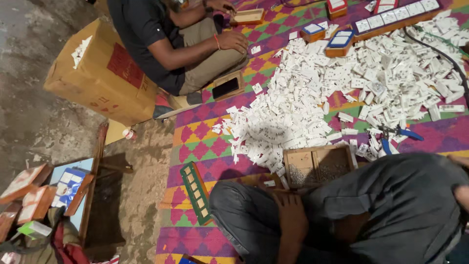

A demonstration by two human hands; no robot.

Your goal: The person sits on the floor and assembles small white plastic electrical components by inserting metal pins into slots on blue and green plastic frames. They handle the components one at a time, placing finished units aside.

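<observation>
Head view: the person's left hand (291,215) rests flat on their grey-trousered knee, fingers loosely open and gripping nothing; the right hand is out of sight. Just beyond the knee sits a wooden tray (318,165) of small screws, touching the heap of white switch parts (312,98) on the patterned mat (195,137).

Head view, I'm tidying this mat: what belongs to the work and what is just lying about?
Likely work: pile of white switch parts, wooden tray of screws, blue-handled pliers.
Likely lying about: cardboard box, phone.
</observation>
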